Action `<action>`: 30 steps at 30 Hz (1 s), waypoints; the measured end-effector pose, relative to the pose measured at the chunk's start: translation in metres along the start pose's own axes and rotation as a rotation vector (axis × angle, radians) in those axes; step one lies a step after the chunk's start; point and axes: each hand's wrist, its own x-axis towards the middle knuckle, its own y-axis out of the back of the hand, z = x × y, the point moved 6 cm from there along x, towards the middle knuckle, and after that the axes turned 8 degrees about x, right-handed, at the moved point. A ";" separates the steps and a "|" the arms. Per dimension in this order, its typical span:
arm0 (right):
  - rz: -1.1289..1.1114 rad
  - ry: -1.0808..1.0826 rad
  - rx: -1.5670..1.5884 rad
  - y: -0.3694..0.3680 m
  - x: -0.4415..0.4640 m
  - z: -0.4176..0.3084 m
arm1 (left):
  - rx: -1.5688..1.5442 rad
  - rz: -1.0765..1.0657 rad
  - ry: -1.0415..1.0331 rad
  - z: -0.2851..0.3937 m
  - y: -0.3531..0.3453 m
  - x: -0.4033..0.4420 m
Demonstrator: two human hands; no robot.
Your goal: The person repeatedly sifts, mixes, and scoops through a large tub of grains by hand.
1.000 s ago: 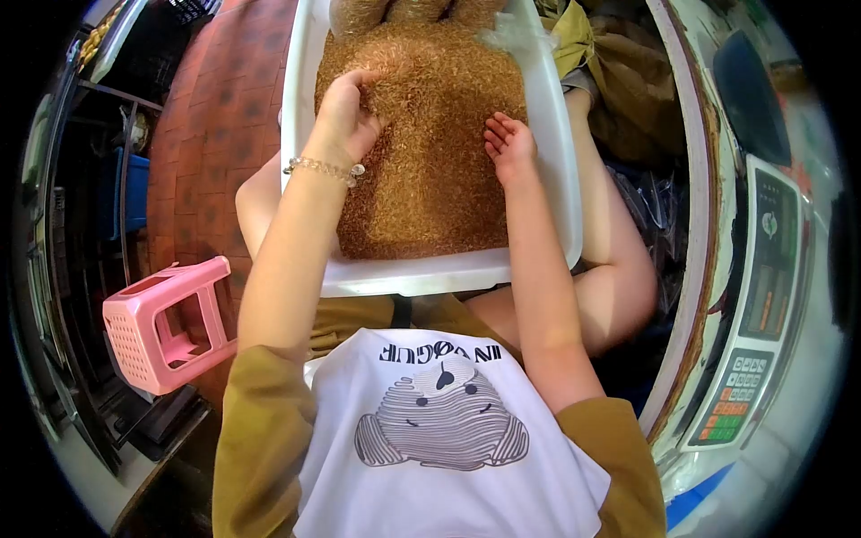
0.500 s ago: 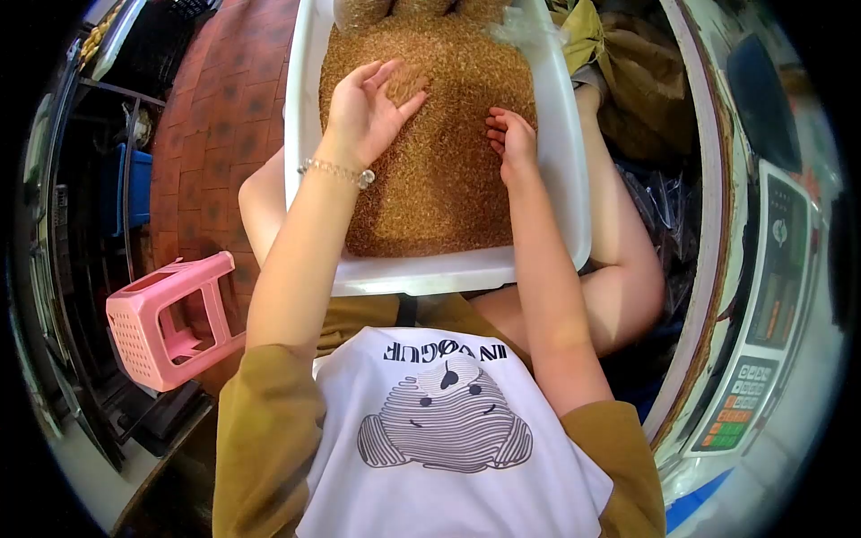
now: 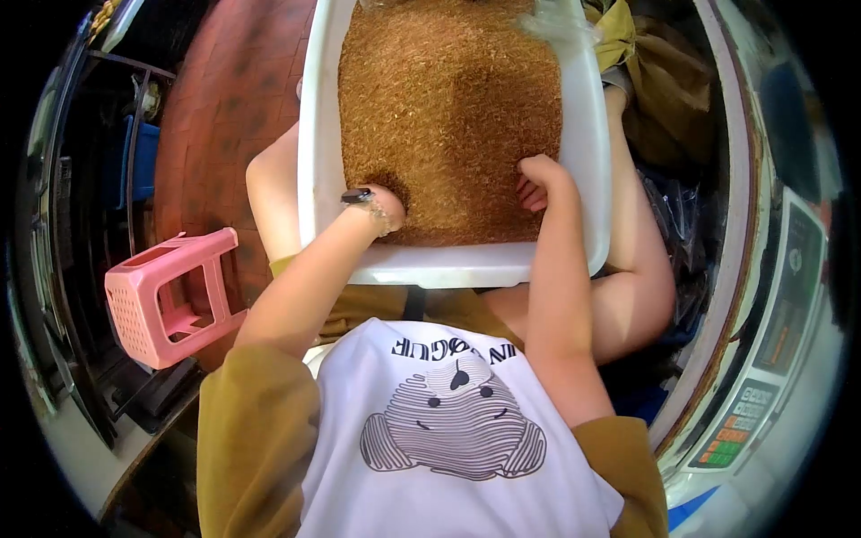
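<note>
A white plastic tub [image 3: 448, 265] rests across the lap, filled with loose, brown, grain-like dry material [image 3: 457, 117]. My left hand [image 3: 388, 208], with a watch and a bracelet at the wrist, is sunk into it at the near left corner; its fingers are hidden. Over the right edge of the heap is my right hand [image 3: 543, 180]. Its fingers are loosely bent and a little apart, with nothing visible in them. Whether the fingertips touch the material I cannot tell.
Clear plastic [image 3: 560, 25] lies at the tub's far right corner. A pink plastic stool [image 3: 170, 296] is tipped over at left on red floor tiles [image 3: 229, 108]. Brown sacking [image 3: 673, 90] is beyond my right leg. A scale with a keypad [image 3: 740, 421] stands at right.
My left hand has come down from above the far part of the heap and dug into the near left corner. My right hand has moved nearer along the right side. The view has shifted.
</note>
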 end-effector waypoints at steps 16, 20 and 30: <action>-0.473 0.502 0.781 -0.085 -0.065 -0.020 | -2.447 -0.114 -0.262 0.029 0.018 -0.006; -0.597 0.291 0.945 -0.088 -0.051 -0.063 | -2.578 0.125 -0.399 0.009 0.041 -0.022; -0.569 0.663 1.466 -0.024 -0.132 -0.133 | -2.737 0.753 -0.621 -0.062 0.128 -0.089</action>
